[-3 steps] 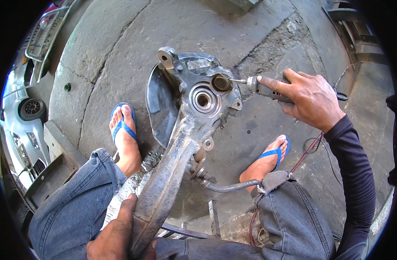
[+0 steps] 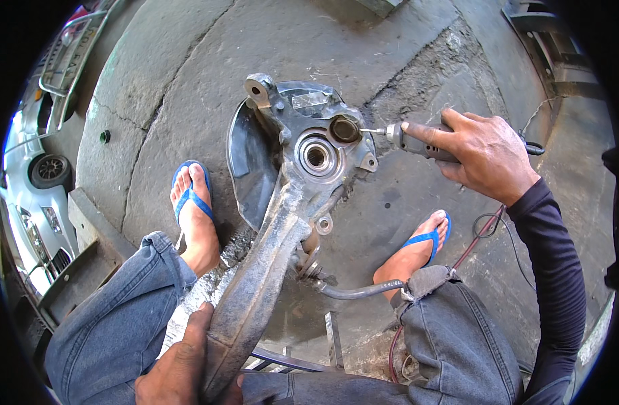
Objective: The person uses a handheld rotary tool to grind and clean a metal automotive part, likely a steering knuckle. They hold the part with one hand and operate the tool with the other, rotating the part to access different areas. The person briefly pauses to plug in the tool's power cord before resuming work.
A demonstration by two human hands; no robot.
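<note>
A grey metal steering knuckle (image 2: 265,256) with a long arm slants up between my legs. My left hand (image 2: 178,364) is wrapped around the lower end of that arm. A dark dust shield (image 2: 245,169) sits behind the knuckle's head, around the round hub bore (image 2: 316,156). Beside the bore is a dark, round, cup-like opening (image 2: 344,129). My right hand (image 2: 485,155) grips a grey rotary tool (image 2: 421,144), forefinger stretched along its body. Its thin bit (image 2: 373,130) points left at the opening's right rim; whether it touches I cannot tell.
A grey rubber hose (image 2: 360,291) runs from the knuckle toward my right knee. Red tubing (image 2: 468,251) and a thin black cable lie by my right foot. A metal beam (image 2: 93,229) stands at left, with a silver car (image 2: 36,202) beyond. A small green cap (image 2: 105,136) lies on cracked concrete.
The rotary tool and its bit have shifted very slightly down and to the right with my right hand. My left hand and the knuckle have not moved.
</note>
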